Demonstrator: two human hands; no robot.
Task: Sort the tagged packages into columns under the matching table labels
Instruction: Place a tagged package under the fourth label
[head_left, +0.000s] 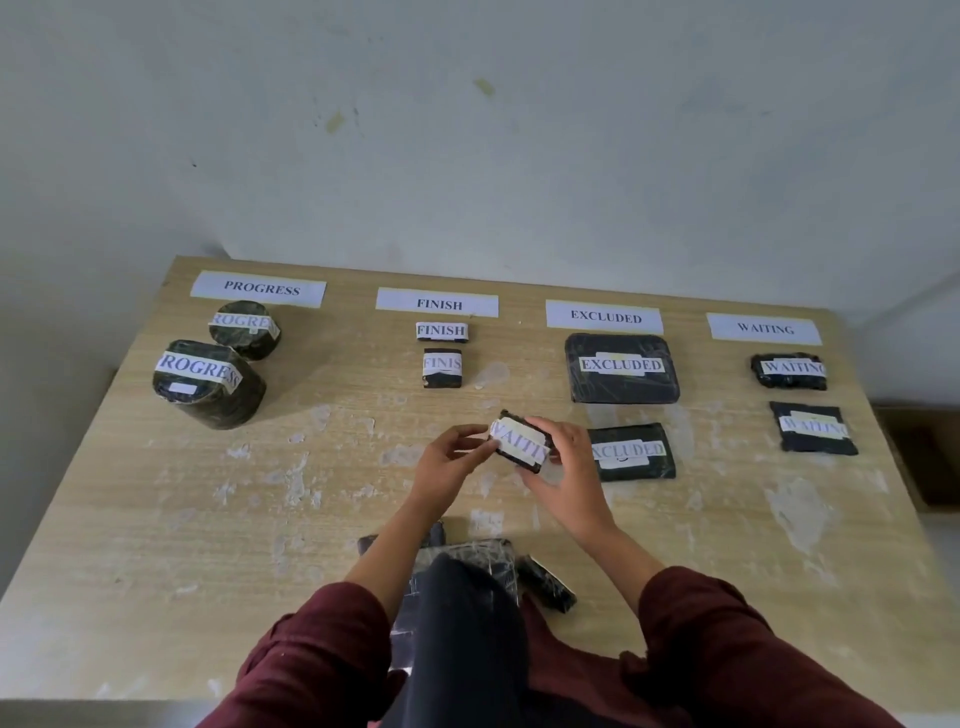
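- A small black plastic-wrapped package with a white paper tag reading WAITING (521, 442) is held above the middle of the pale wood-grain table (156, 519), between the FINISH and EXCLUDED columns.
- It is pinched at its left end by the left hand (451, 457) and gripped round its right side by the right hand (563, 467); both hands are closed on it, with the tag turned up toward the camera.
- The step in hand is judged to be reading the tag and carrying the package to the far right column, under the white paper WAITING table label (764, 328).
- It is best set down nearer the person than the flat black WAITING packet (813, 428), in line with it, tag upward, so that the column is kept straight and readable.
- The flat black EXCLUDED packet (632, 452) lies just beside the right hand and should be passed over without being nudged.
- The wrappings look glossy and crinkled, like stretched film; the tags are paper held by tape.
- Two upright black wrapped cylinders tagged PROGRESS (210, 384) stand at the left; the rest are flat or blocky.
- More black wrapped packages (545, 582) lie unsorted at the near edge, partly hidden by the arms.
- The tabletop is worn, with pale scuffed patches.
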